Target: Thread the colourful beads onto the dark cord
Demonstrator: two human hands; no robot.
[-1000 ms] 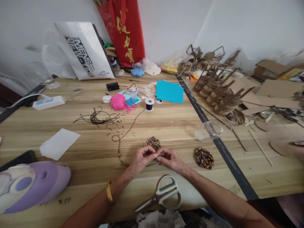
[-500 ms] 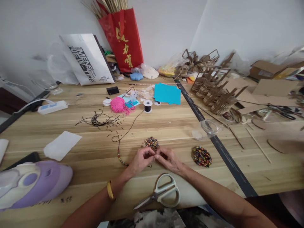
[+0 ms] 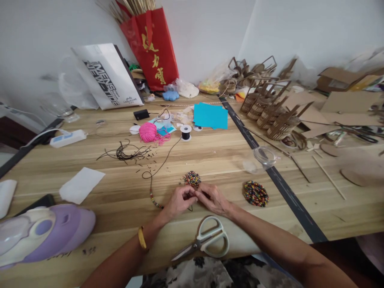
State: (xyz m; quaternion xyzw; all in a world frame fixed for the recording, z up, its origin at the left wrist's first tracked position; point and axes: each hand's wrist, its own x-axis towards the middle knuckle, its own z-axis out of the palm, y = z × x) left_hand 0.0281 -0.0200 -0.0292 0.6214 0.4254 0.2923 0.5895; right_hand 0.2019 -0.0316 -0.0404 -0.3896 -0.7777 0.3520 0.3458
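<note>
My left hand [image 3: 179,201] is closed in a pinch, with the beaded black cord [image 3: 153,199] running in under its palm. Fingertip to fingertip with it, my right hand [image 3: 212,199] is pinched as well; whatever it grips is too small to make out. A short bit of cord pokes out below the fingers. Just beyond both hands lies a small pile of loose coloured beads [image 3: 192,179]. The cord loops back across the table to a spool of black cord [image 3: 186,134]. A coil of strung beads [image 3: 256,193] rests to the right.
White-handled scissors [image 3: 207,240] lie close in front of me. At left are a purple-and-white appliance [image 3: 60,228] and a white paper piece [image 3: 81,185]. Black cord scraps [image 3: 124,152], pink yarn [image 3: 148,132] and blue sheets [image 3: 211,115] lie farther back. Small woven baskets [image 3: 270,110] stand at right.
The view has shifted slightly. Both hands stay pinched together in nearly the same place, with only slight finger movement.
</note>
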